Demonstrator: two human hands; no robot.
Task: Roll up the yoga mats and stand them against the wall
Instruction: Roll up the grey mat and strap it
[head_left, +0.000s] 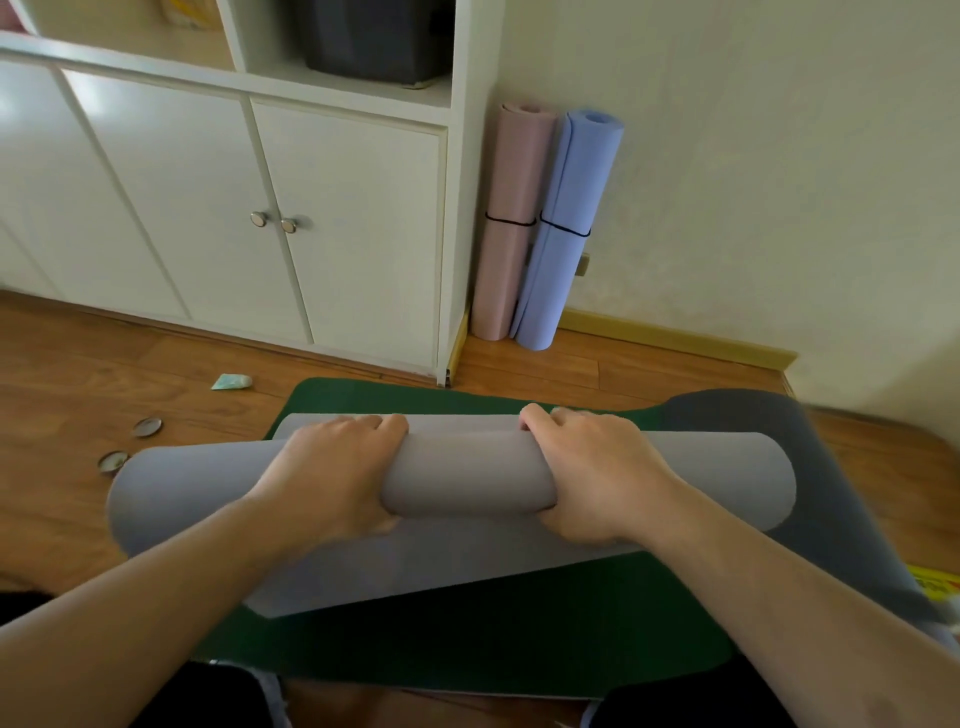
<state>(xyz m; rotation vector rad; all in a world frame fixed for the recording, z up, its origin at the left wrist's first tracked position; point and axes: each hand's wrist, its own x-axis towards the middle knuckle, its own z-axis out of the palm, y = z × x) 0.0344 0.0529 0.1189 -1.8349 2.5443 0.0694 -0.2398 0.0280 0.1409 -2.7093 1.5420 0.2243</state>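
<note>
A grey yoga mat (467, 467) lies partly rolled across a flat dark green mat (467, 639) on the floor. My left hand (337, 467) grips the roll left of its middle, fingers curled over the top. My right hand (597, 467) grips it right of the middle in the same way. The grey mat's unrolled part, darker on its other face, curves away at the right (831, 493). A rolled pink mat (511, 218) and a rolled blue mat (563, 228), each bound with a black band, stand upright in the corner against the wall.
A white cabinet (208, 208) with double doors stands at the left, beside the standing mats. On the wooden floor (78, 374) to the left lie two round metal lids (147, 427) and a small pale green packet (231, 382). A yellow object (935, 584) shows at the right edge.
</note>
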